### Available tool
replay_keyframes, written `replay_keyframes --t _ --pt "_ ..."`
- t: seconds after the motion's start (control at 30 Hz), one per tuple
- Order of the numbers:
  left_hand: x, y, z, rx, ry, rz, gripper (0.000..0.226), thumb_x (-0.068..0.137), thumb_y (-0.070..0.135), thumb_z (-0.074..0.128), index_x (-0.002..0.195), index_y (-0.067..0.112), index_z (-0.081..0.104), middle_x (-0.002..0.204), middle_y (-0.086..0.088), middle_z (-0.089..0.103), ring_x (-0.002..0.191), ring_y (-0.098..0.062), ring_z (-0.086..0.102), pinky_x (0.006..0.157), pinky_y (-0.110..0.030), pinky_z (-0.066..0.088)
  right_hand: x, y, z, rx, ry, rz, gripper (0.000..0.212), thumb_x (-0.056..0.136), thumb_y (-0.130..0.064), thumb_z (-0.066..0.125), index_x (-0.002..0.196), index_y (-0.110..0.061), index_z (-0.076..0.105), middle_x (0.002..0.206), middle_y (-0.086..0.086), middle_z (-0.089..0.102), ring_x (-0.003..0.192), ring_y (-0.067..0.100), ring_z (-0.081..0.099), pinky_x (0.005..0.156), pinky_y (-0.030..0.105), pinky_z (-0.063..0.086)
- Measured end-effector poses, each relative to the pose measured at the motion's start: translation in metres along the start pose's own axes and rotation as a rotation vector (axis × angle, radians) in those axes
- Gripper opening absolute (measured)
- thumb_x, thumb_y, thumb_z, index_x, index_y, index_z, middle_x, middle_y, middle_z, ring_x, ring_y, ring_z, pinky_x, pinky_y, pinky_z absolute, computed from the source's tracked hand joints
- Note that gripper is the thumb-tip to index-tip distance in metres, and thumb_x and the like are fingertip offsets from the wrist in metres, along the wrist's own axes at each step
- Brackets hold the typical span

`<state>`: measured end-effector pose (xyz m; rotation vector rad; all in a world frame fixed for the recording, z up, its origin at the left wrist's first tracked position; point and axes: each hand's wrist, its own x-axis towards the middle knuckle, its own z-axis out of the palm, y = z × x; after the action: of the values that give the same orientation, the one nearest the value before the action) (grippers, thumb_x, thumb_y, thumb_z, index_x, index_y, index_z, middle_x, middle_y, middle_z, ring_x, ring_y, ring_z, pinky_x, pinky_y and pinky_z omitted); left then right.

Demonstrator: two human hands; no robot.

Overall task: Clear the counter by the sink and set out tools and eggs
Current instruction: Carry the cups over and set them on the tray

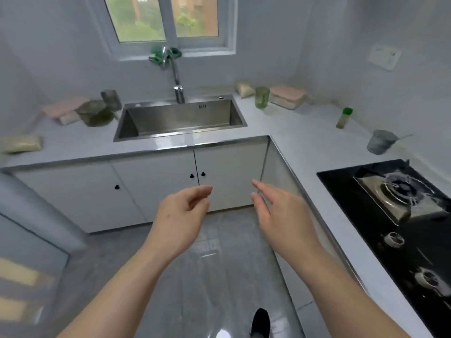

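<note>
I looked into a small pale kitchen, its glossy grey floor (219,276) nearest me. Above it both hands hung in the air holding nothing: the left hand (181,211) with fingers loosely curled, the right hand (280,213) with fingers straight and slightly spread. A black gas hob (402,215) lay at my right. Beyond the hands, the white L-shaped counter (292,132) wrapped around a steel sink (180,118).

Right of the sink stood:
- a metal cup (379,141)
- a green-capped bottle (343,118)
- a green tumbler (262,97)
- a pink-lidded box (288,96)

Left of it were a bag of pale grains (22,143) and a lidded glass bowl (94,113). What the bowl held was unclear. Every label was too blurred to read. A window (168,18) sat behind the tap (177,86).
</note>
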<state>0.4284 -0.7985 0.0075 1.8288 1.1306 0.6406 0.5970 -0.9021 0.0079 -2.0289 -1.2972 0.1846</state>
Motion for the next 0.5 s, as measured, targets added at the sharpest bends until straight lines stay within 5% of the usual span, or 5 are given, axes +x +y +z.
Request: replay_keyframes --t 0.27,0.43,0.5 --pt "0.094 -0.036 -0.047 -0.010 0.174 -0.125 0.030 0.096 0.014 0.059 0.121 0.027 0.070 0.111 0.026 0.068 0.105 0.017 0.059 0.097 -0.010 0.045 0.129 -0.025 0.082 0.118 -0.141 -0.135 0.030 0.098 -0.021 0.060 0.127 -0.017 0.068 0.119 -0.003 0.072 0.109 0.010 0.064 0.083 -0.010 0.023" --pt "0.168 -0.036 -0.081 -0.008 0.245 -0.207 0.028 0.097 0.013 0.058 0.119 0.026 0.070 0.104 0.025 0.067 0.094 0.027 0.055 0.076 0.006 0.038 0.222 -0.039 0.120 0.136 -0.276 -0.190 0.033 0.101 -0.028 0.054 0.132 -0.022 0.064 0.120 -0.004 0.071 0.110 0.013 0.064 0.082 0.008 0.034" --pt "0.190 -0.038 -0.091 -0.029 0.293 -0.229 0.027 0.098 0.012 0.058 0.116 0.028 0.070 0.103 0.025 0.067 0.093 0.025 0.057 0.080 0.004 0.042 0.249 -0.045 0.132 0.125 -0.322 -0.219 0.034 0.101 -0.029 0.053 0.133 -0.023 0.063 0.116 -0.004 0.072 0.107 0.014 0.064 0.080 0.013 0.037"
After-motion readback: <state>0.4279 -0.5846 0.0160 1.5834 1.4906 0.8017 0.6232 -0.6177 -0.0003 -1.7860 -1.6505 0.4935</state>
